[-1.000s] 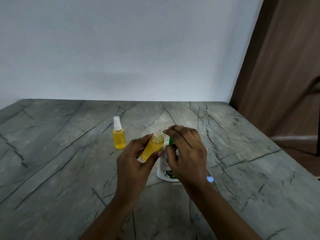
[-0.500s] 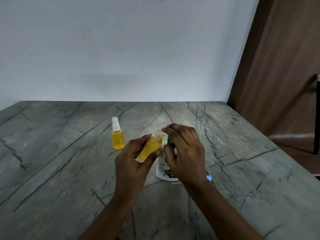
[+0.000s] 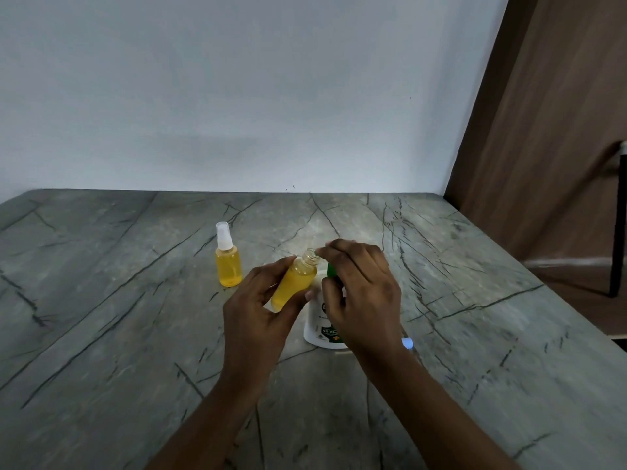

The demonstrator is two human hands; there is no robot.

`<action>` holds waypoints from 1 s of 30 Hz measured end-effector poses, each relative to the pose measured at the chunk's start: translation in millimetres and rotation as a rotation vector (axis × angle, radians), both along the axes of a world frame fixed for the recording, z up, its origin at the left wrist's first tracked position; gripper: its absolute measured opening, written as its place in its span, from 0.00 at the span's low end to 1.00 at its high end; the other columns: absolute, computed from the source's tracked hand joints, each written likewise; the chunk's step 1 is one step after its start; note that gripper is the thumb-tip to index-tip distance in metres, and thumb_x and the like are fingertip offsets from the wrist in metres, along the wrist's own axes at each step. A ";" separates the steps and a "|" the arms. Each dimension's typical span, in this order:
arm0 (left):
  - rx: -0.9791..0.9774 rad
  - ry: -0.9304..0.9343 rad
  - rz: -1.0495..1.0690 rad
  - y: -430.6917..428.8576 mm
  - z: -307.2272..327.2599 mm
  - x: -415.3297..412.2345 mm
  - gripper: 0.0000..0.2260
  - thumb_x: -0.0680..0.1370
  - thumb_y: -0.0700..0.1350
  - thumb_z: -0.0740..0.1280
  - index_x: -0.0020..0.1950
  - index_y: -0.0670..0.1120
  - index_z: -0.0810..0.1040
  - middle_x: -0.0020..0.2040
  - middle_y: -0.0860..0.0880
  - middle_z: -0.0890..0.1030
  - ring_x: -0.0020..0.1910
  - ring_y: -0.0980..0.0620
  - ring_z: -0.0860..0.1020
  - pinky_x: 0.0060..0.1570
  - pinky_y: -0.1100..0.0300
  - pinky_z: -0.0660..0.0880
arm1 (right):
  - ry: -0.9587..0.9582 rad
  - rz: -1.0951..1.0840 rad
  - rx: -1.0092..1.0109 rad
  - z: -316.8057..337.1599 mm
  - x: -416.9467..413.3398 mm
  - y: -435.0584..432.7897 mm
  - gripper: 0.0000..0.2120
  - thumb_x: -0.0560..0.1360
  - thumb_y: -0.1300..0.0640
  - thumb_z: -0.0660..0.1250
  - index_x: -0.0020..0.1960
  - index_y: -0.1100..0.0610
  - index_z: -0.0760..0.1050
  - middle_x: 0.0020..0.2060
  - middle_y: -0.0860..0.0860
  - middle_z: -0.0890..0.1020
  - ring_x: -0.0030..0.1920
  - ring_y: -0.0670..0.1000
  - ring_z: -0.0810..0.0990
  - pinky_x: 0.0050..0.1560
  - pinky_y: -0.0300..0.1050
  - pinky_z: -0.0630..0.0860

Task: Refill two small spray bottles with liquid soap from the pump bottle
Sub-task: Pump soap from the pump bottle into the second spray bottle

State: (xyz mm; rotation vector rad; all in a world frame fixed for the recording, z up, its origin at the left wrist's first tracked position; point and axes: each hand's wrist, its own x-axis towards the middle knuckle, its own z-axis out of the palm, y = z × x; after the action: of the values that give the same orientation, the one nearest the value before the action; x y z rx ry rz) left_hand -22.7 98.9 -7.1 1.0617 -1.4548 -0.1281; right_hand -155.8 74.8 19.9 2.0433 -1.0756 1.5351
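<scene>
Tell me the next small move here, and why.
Probably press down on the pump bottle with the right hand, gently: the left hand holds the uncapped spray bottle tilted, its open neck at the pump, and it already looks nearly full.

Likely a home interior: a grey, dark-veined stone-look counter point(image 3: 101, 300) meets a plain white wall point(image 3: 237, 96), with a brown wooden panel point(image 3: 543, 130) (perhaps a door) alongside.

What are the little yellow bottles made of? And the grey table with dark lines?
The capped small yellow spray bottle and the uncapped one look like clear plastic, perhaps glass: yellow liquid shows through and the bare neck is see-through. The grey veined table top looks like matte stone or stone-print laminate; its dark veins fit either.
</scene>
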 end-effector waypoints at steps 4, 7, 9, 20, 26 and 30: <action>0.003 -0.011 0.013 0.4 -0.5 0.3 0.19 0.70 0.51 0.72 0.59 0.52 0.75 0.51 0.65 0.76 0.51 0.68 0.76 0.49 0.75 0.71 | -0.011 -0.002 -0.003 -2.8 1.5 2.2 0.13 0.72 0.63 0.60 0.49 0.63 0.81 0.46 0.55 0.82 0.49 0.49 0.75 0.47 0.35 0.69; 0.005 0.004 0.008 1.6 0.2 0.2 0.19 0.69 0.51 0.72 0.59 0.53 0.76 0.51 0.63 0.77 0.50 0.67 0.77 0.48 0.75 0.72 | 0.006 -0.002 0.018 -0.4 0.2 2.7 0.13 0.71 0.62 0.60 0.50 0.62 0.81 0.47 0.55 0.82 0.50 0.49 0.75 0.47 0.36 0.69; 0.003 0.008 0.008 1.7 0.7 0.0 0.19 0.69 0.51 0.74 0.58 0.53 0.76 0.51 0.63 0.77 0.50 0.68 0.77 0.48 0.76 0.71 | 0.030 -0.007 0.035 1.3 -1.5 4.0 0.14 0.72 0.61 0.60 0.51 0.62 0.81 0.47 0.55 0.82 0.50 0.50 0.75 0.47 0.37 0.70; 0.032 0.028 0.017 2.0 1.6 -1.3 0.18 0.69 0.50 0.73 0.58 0.52 0.77 0.49 0.60 0.78 0.50 0.69 0.77 0.48 0.75 0.72 | 0.025 -0.009 0.052 6.7 -1.7 4.0 0.14 0.71 0.62 0.60 0.52 0.61 0.80 0.49 0.54 0.81 0.51 0.49 0.75 0.48 0.35 0.69; 0.022 0.031 0.008 0.8 0.6 -0.8 0.19 0.70 0.49 0.75 0.59 0.52 0.77 0.50 0.62 0.78 0.51 0.62 0.78 0.48 0.73 0.73 | 0.026 -0.009 0.022 2.6 -0.5 1.4 0.13 0.71 0.62 0.60 0.50 0.62 0.81 0.47 0.55 0.82 0.48 0.52 0.77 0.46 0.36 0.69; 0.013 0.012 0.010 1.1 0.2 -0.4 0.18 0.70 0.49 0.74 0.59 0.50 0.77 0.51 0.62 0.78 0.52 0.65 0.77 0.49 0.74 0.73 | -0.001 0.003 0.000 -2.0 0.7 2.2 0.13 0.72 0.62 0.60 0.49 0.63 0.81 0.46 0.56 0.82 0.49 0.50 0.75 0.47 0.36 0.70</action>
State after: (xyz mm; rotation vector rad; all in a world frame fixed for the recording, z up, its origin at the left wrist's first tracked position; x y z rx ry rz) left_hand -23.1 100.0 -6.9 1.0777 -1.4395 -0.1365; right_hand -155.1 77.0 17.9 2.0457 -1.0737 1.5378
